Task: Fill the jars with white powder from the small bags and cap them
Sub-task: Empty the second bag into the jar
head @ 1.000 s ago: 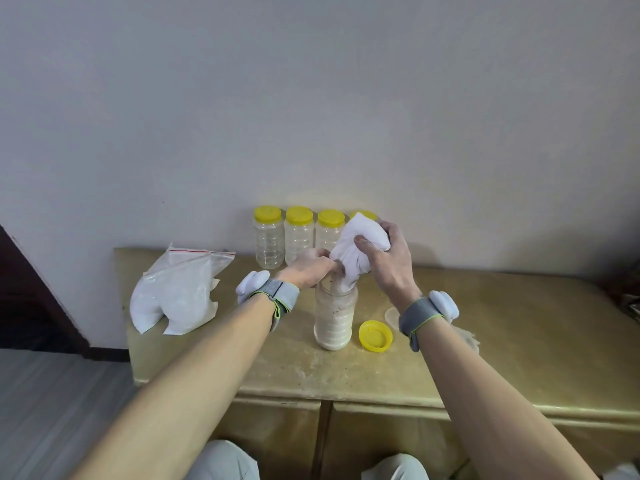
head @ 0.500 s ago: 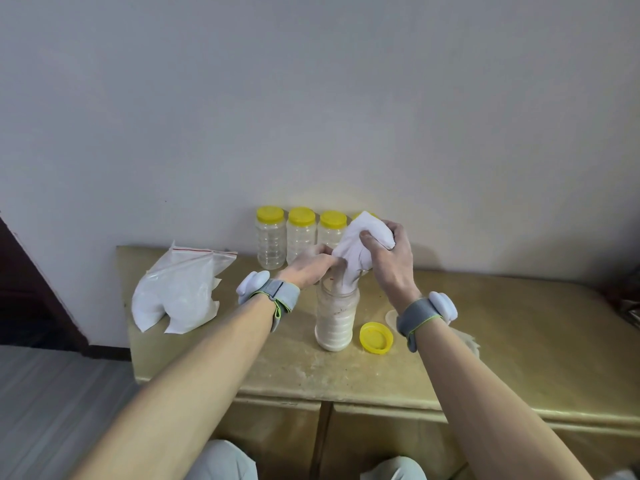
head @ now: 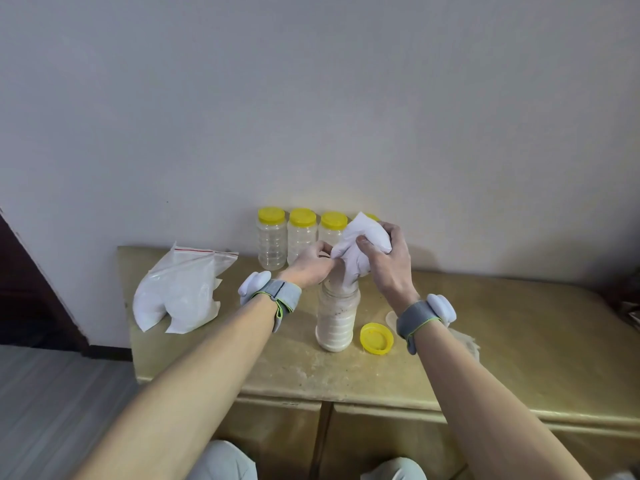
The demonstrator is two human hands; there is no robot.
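A yellowish table [head: 519, 341] stands against a plain pale wall [head: 311, 98], with grey striped floor [head: 52, 393] at the left. Near the middle stands an open jar [head: 337, 320], partly full of white powder. The right hand [head: 391, 268] squeezes a small white bag [head: 360, 244] tipped over the jar, and the left hand [head: 311, 265] pinches the bag's neck at the jar's mouth. A yellow lid [head: 376, 338] lies just right of the jar (hollow side up). Far back, capped jars [head: 272, 242] line the wall. At the left lies a big clear bag [head: 180, 292] with a red stripe along its top.
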